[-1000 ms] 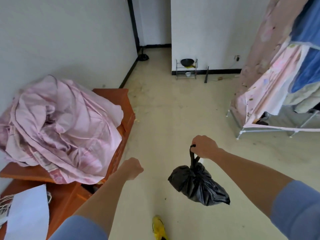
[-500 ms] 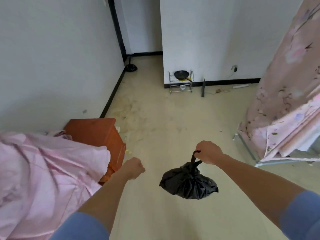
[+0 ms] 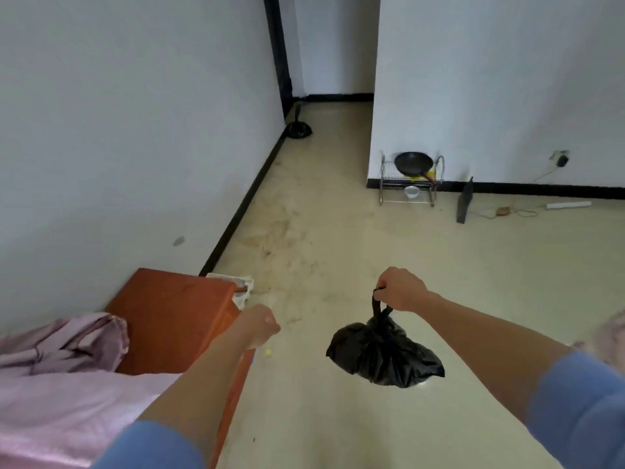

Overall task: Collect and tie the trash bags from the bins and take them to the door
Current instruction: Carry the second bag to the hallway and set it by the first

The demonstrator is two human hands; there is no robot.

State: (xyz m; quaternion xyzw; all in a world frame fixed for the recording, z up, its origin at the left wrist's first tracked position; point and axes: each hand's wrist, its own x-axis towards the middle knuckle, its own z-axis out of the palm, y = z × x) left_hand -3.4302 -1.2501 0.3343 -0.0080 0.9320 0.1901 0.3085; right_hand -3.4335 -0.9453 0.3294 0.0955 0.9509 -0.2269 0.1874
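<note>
The black trash bag (image 3: 384,357), crumpled and knotted at the neck, hangs above the floor (image 3: 338,231) at five o'clock, its loop gripped in the right hand (image 3: 400,289). The left hand (image 3: 258,324) is an empty fist at seven o'clock, beside an orange cabinet (image 3: 176,309). Far off at twelve sits a dark lump (image 3: 298,128), perhaps another bag.

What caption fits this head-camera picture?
Tied black trash bag hangs from right hand; left hand makes an empty fist.
</note>
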